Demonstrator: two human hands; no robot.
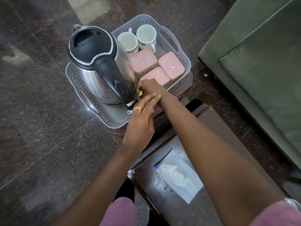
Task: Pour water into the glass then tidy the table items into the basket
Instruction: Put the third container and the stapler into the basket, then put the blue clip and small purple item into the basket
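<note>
Head cam shot, looking straight down at your two hands over one grey plastic basket [169, 40] that sits on a dark stool. Quick count of what's in the basket: one steel kettle [97, 62] with a black lid and handle on the left side, two white cups [136, 40] side by side at the far end, and three pink lidded boxes [156, 66] packed together on the right, each with a small label. Your left hand [140, 123] is flat-ish, fingers stretched toward the base of the kettle handle, and I can't tell if it's gripping anything. Your right hand [150, 88] is curled, pinching a small yellow and white thing [140, 93] right beside the handle. One clear plastic bag [177, 176] lies on the dark table [215, 124] nearer to you. No glass that I can spot.
</note>
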